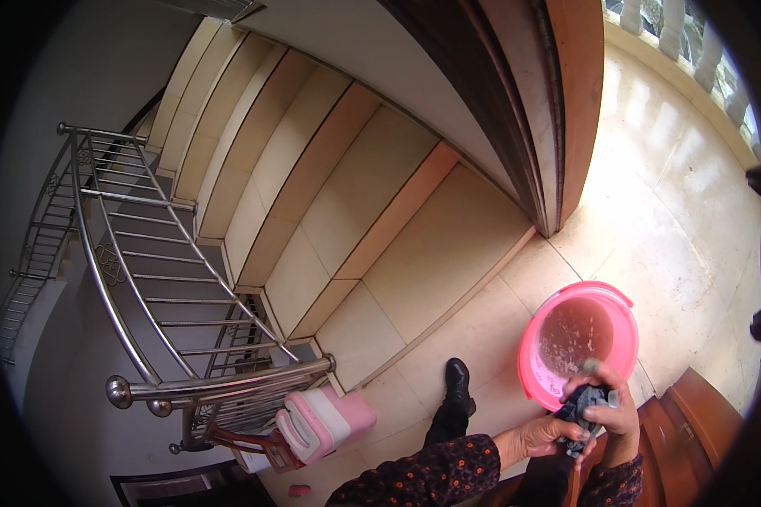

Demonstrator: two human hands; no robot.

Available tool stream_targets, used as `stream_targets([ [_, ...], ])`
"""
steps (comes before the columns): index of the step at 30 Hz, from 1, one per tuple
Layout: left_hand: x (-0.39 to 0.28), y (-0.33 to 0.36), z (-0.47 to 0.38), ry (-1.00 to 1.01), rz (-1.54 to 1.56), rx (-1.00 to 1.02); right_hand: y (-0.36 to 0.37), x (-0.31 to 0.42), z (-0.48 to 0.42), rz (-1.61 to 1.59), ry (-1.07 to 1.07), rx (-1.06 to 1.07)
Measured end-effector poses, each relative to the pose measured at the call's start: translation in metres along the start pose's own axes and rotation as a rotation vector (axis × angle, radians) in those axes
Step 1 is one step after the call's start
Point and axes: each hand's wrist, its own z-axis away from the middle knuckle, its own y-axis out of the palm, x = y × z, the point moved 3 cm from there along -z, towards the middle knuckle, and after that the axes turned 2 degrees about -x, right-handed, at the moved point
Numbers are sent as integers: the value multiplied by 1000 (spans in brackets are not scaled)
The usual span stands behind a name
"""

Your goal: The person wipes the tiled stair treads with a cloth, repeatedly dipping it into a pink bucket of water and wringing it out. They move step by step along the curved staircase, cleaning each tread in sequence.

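My left hand (542, 436) and my right hand (612, 412) both grip a bunched dark grey cloth (582, 405). They hold it near the lower rim of a pink plastic bucket (623, 355) on the tiled floor. Murky brownish water (574, 329) with light flecks or froth on its surface stands in the bucket. The cloth is squeezed between my fingers, and its lower end pokes out under my palms. Parts of the fingers are blurred.
Tiled stairs (349, 222) with a stainless steel railing (146, 285) rise at the left. A pink and white plastic box (330, 421) stands by the railing's foot. A brown wooden door (691, 431) lies at lower right, and my black shoe (458, 380) is on the floor.
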Motion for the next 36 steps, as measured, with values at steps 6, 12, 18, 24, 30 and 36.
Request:
stream_targets([
  [6, -11, -41, -16, -13, -482, -176, -24, -4, -7, 720, -62, -131],
  [12, -14, -80, -44, 435, -1489, -558, -41, -58, -22, 1023, -29, -246],
  [18, -17, -66, -27, 539, -1570, -695, -44, -63, -17, 958, 109, -267],
  [24, 2, 6, 1, -106, -261, -30, -13, 4, 16, 0, -16, 7],
  [30, -5, 60, 11, -96, -303, -47, 34, 61, 23, 536, -21, -95],
  [36, 6, 76, 14, 53, -644, -112, 80, 95, 40, 786, -164, -269],
])
